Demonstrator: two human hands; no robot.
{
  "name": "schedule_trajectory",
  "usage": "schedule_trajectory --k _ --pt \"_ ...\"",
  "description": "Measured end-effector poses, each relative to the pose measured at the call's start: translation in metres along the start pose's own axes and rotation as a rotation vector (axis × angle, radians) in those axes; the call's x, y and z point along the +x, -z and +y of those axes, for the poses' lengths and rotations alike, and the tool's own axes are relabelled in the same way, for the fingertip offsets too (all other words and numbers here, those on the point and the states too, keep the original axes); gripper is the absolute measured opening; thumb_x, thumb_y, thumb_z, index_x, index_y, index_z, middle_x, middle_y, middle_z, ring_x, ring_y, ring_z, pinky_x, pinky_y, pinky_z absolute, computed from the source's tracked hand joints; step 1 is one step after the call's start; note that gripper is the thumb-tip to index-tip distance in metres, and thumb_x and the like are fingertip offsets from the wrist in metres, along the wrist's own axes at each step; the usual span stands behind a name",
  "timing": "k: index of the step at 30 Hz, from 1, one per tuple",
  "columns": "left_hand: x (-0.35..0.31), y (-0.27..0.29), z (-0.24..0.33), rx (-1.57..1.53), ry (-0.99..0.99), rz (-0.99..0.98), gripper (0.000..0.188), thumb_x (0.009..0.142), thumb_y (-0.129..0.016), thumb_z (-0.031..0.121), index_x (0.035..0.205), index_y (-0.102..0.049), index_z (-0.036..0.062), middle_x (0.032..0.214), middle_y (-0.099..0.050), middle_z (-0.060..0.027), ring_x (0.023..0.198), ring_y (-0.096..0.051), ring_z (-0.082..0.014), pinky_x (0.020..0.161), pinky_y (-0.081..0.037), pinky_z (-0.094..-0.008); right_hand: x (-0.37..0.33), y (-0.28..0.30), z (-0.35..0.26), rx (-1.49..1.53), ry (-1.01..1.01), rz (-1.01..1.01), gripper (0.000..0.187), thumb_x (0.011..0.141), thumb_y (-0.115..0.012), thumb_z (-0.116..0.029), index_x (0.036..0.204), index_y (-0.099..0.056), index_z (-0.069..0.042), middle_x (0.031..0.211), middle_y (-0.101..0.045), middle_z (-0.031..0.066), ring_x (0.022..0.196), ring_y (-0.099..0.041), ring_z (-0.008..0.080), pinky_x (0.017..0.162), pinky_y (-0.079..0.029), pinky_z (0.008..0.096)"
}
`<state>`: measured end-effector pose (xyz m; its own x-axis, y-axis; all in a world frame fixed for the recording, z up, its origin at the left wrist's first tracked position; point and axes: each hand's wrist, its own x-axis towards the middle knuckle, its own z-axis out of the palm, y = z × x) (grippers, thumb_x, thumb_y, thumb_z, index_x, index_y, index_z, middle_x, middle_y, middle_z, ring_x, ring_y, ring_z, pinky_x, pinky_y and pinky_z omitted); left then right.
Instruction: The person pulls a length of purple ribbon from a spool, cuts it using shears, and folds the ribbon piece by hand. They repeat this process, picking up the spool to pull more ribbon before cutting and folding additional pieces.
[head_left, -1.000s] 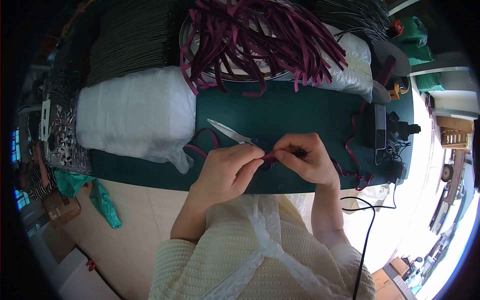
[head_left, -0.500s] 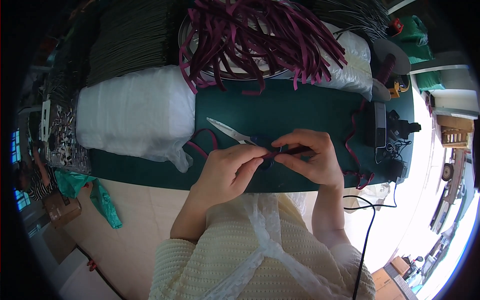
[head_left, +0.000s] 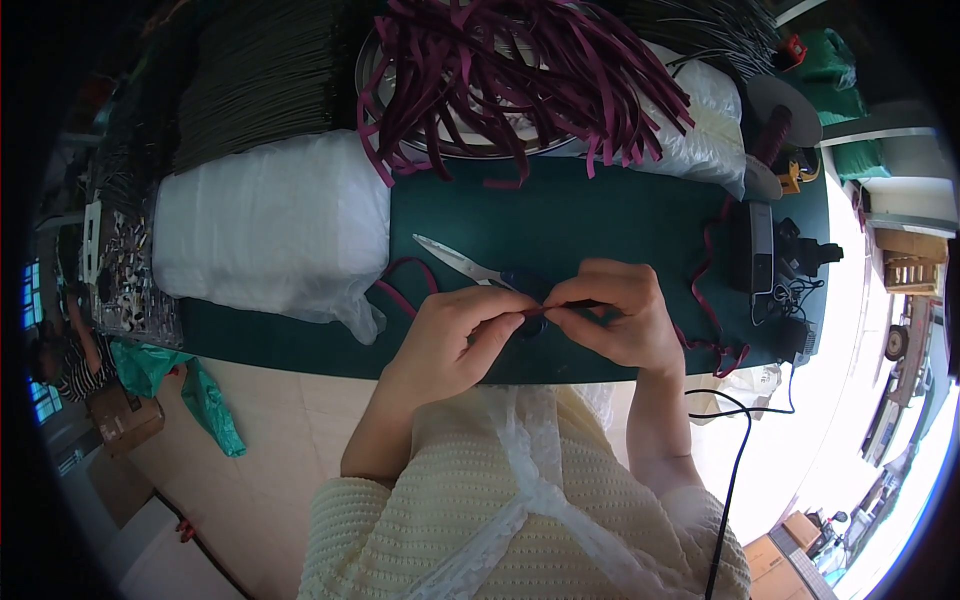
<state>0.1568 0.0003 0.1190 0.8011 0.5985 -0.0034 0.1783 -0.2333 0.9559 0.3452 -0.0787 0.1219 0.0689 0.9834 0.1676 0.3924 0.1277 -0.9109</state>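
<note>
Maroon velvet-like ribbon (head_left: 405, 283) loops out on the table beside my left hand (head_left: 455, 335). That hand is closed, thumb and forefinger pinching the ribbon. Its fingertips nearly meet those of my right hand (head_left: 622, 315), which pinches the same ribbon. Only a sliver of it shows between the two hands. Beneath and just beyond my fingers lie scissors (head_left: 455, 262) with a silver blade and dark blue handles, partly hidden. A further length of ribbon trails from behind my right hand up toward a spool (head_left: 775, 138) at the far right.
At the back, a round tray (head_left: 368, 95) holds a heap of cut maroon ribbon strips (head_left: 520, 80). A white plastic-wrapped bundle (head_left: 270, 230) stands on the left, beside a box of small metal parts (head_left: 135, 270). A black device (head_left: 757, 250) and cables sit near the table's right edge.
My right fingers have moved slightly left, closing up against my left fingertips. Less ribbon shows between the hands now.
</note>
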Motion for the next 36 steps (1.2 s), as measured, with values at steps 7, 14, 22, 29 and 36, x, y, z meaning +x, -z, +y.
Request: schedule_trajectory --k 7,14,22,29,36 --pt "0.001 -0.002 -0.025 -0.741 0.226 -0.306 0.031 0.092 -0.048 0.023 0.099 -0.058 -0.0058 0.077 -0.063 -0.0102 0.065 -0.059 -0.0135 0.059 -0.046 -0.0244 0.002 -0.001 0.002 -0.177 0.239 -0.044 0.019 0.061 -0.072 -0.002 0.078 -0.066 -0.008 0.058 -0.048 0.0012 0.048 -0.047 0.0139 0.041 -0.036 0.0256" --pt "0.005 -0.003 -0.038 -0.976 0.369 -0.461 0.019 0.092 -0.047 0.017 0.089 -0.059 0.0012 0.069 -0.059 -0.0027 0.062 -0.053 -0.0065 0.054 -0.037 -0.0203 -0.001 0.001 0.004 -0.525 0.459 -0.037 0.027 0.055 -0.068 -0.010 0.082 -0.065 -0.014 0.065 -0.047 -0.0024 0.062 -0.051 0.0130 0.053 -0.040 0.0265" --pt "0.009 -0.008 -0.036 -0.642 0.428 -0.095 0.012 0.088 -0.054 0.011 0.085 -0.059 0.0009 0.068 -0.053 0.0020 0.055 -0.037 -0.0033 0.048 -0.029 -0.0198 0.001 -0.014 0.017 -0.582 0.436 0.161 0.025 0.058 -0.071 -0.012 0.083 -0.067 -0.013 0.076 -0.054 -0.0007 0.069 -0.052 0.0162 0.062 -0.042 0.0297" --pt "0.010 -0.013 -0.048 -0.088 0.266 0.098 0.011 0.087 -0.054 0.009 0.083 -0.057 -0.0008 0.063 -0.052 0.0007 0.054 -0.039 -0.0036 0.048 -0.029 -0.0203 -0.035 -0.038 0.026 -0.329 0.046 0.204 0.013 0.074 -0.064 -0.002 0.087 -0.062 -0.004 0.058 -0.055 0.0061 0.049 -0.052 0.0226 0.050 -0.043 0.0350" --pt "0.008 -0.002 -0.053 -0.005 0.253 0.115 0.009 0.086 -0.054 0.006 0.083 -0.057 -0.0021 0.069 -0.060 -0.0037 0.057 -0.047 -0.0053 0.052 -0.035 -0.0196 -0.040 -0.058 0.036 -0.518 0.011 0.083 0.031 0.067 -0.067 -0.007 0.097 -0.058 -0.005 0.089 -0.054 0.0072 0.077 -0.057 0.0217 0.063 -0.048 0.0335"
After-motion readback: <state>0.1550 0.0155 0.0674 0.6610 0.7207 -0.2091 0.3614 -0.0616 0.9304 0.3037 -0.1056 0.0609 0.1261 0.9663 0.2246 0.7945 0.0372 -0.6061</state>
